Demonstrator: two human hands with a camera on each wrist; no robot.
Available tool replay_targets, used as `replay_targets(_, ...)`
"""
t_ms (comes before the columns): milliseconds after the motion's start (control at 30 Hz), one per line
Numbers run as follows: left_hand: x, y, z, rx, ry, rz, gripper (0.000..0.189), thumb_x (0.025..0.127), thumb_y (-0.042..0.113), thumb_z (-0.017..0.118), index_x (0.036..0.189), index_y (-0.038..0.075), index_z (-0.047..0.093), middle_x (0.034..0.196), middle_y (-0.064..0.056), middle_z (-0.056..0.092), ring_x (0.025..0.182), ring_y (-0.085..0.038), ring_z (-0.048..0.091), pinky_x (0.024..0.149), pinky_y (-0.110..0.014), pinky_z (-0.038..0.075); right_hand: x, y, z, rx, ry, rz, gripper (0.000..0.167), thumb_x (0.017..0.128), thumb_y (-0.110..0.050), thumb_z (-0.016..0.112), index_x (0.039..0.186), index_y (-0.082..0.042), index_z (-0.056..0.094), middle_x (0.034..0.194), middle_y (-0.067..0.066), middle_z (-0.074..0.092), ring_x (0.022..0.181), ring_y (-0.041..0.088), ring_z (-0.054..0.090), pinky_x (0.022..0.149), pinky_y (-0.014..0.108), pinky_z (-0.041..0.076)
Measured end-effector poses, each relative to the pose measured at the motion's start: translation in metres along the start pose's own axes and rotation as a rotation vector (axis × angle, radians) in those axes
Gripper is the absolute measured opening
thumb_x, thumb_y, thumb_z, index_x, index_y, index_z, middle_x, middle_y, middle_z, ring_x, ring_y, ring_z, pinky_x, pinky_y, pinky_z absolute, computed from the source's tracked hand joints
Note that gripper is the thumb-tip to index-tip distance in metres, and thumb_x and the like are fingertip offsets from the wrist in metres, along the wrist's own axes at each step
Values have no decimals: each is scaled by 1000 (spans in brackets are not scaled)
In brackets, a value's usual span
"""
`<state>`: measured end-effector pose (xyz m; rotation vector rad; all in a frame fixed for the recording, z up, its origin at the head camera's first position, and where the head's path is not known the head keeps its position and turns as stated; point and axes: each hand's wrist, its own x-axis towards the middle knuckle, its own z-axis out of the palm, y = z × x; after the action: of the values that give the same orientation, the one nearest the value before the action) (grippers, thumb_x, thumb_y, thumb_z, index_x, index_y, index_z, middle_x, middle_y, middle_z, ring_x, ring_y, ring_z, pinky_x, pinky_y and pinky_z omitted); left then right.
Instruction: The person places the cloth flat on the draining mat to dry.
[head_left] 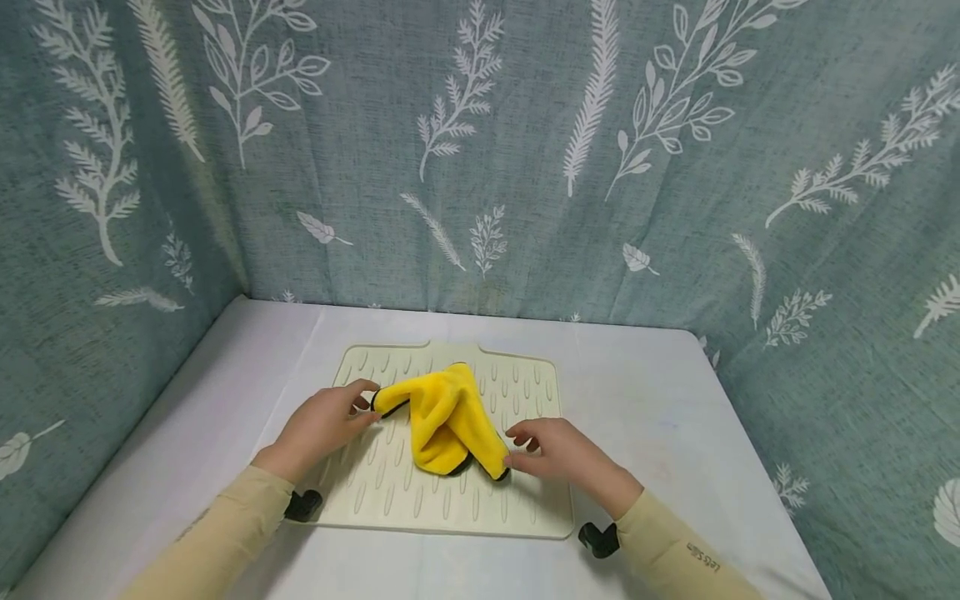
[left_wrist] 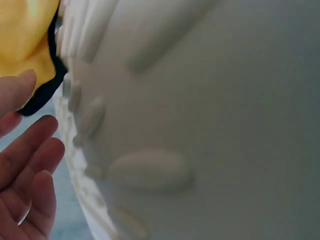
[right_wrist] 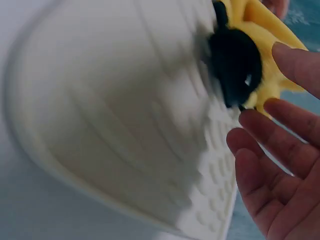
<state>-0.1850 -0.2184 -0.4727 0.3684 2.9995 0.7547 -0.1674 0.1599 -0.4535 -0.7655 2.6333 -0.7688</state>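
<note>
Leaf-print curtain (head_left: 517, 167) behind white table (head_left: 637, 392)

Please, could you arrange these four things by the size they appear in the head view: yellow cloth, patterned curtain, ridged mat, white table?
From largest to smallest, as they look there:
1. Patterned curtain
2. White table
3. Ridged mat
4. Yellow cloth, which lies crumpled, so its spread-out size is unsure.

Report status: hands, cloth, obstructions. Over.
Left hand at left end of yellow cloth, pinch unclear. Right hand, fingers parted, at lower right end. Cloth rumpled on ridged mat. No obstruction visible.
</note>
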Motion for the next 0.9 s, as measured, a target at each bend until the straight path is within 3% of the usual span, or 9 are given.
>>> replay_targets(167, 2, 4, 5, 44, 7, 8, 38, 91, 25, 75, 125, 12, 63, 96, -1, 71, 81, -17, 66, 66, -35, 54, -1, -4, 16, 35, 28, 11, 42, 86, -42, 76, 113, -11, 70, 93, -7, 67, 78, 6, 61, 69, 25, 53)
replay_targets(433, 5, 6, 5, 81, 15, 10, 28, 92, 22, 74, 117, 10, 68, 92, 0, 70, 77, -14, 64, 65, -34, 54, -1, -5, 23, -9, 86, -13, 15, 90, -29, 74, 96, -15, 73, 81, -14, 65, 67, 1, 56, 61, 21, 49)
replay_targets(633, 10, 3, -9, 104, 53, 63, 19, 92, 14, 73, 110, 7, 71, 95, -3, 68, 81, -19, 64, 72, -39, 55, 0, -1, -6, -49, 139, 50, 11, 93, -29, 71, 98, -19, 74, 83, -14, 65, 73, 5, 57, 65, 26, 51)
replay_targets(900, 19, 1, -49, 130, 100, 105, 17, 95, 8, 68, 111, 3, 71, 99, -9, 62, 83, -23, 60, 74, -40, 54, 2, 8, -54, -151, 263, 94, 17, 93, -24, 72, 106, -15, 75, 94, -7, 66, 85, 11, 59, 77, 32, 53)
